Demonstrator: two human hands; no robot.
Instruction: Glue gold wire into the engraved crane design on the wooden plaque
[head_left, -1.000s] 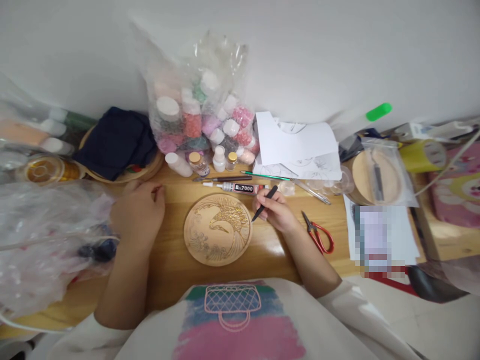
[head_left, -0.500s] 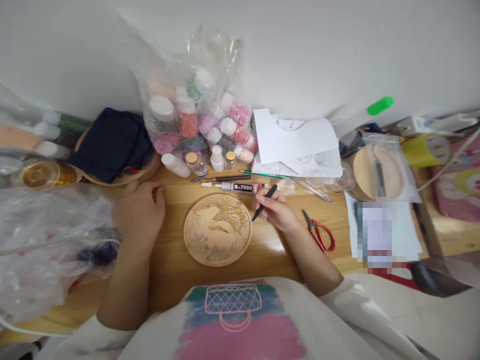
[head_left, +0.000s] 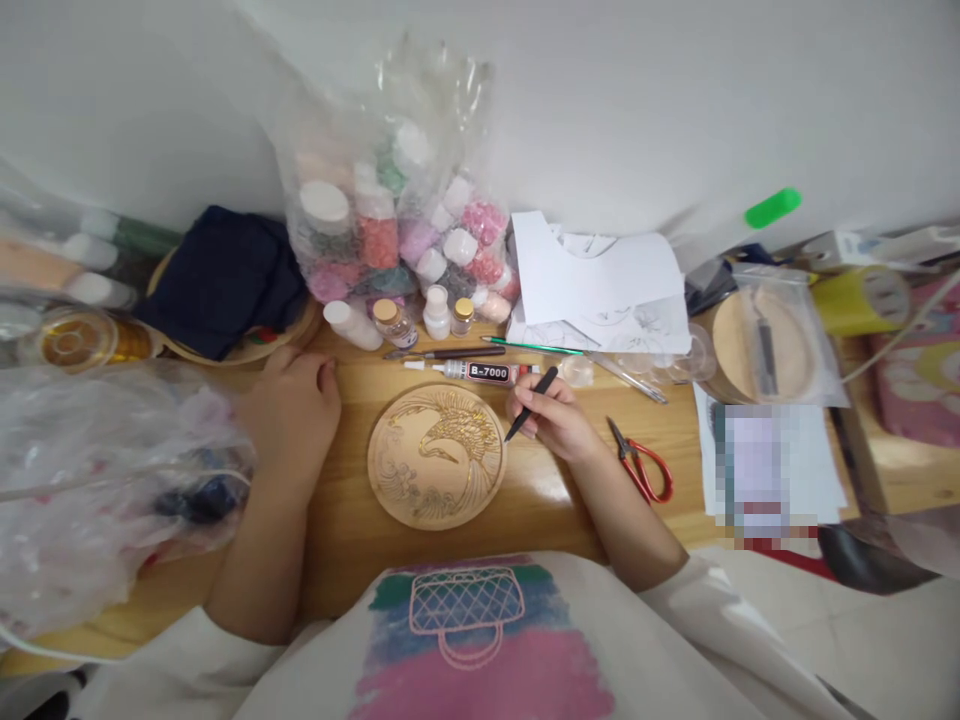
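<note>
A round wooden plaque (head_left: 390,455) lies on the table in front of me, bearing a bird design with gold outlines and curling wave lines. Just right of its rim, my right hand (head_left: 559,415) pinches black pointed tweezers (head_left: 534,402), their tip down beside the plaque's right edge. My left hand (head_left: 292,410) rests on the table left of the plaque, back upward and fingers curled in; nothing shows in it, though its underside is hidden. Behind the plaque lies a B-7000 glue tube (head_left: 487,372).
Red-handled pliers (head_left: 641,460) lie right of my forearm. Small bottles (head_left: 437,312), bagged jars (head_left: 379,230) and paper sheets (head_left: 600,280) line the wall. Dark cloth (head_left: 225,280) covers a wooden disc. Clear plastic (head_left: 112,500) lies at left, near a gold wire spool (head_left: 90,340).
My left hand has shifted slightly to the right. The right hand keeps its pinch on the tweezers beside the plaque. The whole view has shifted a little.
</note>
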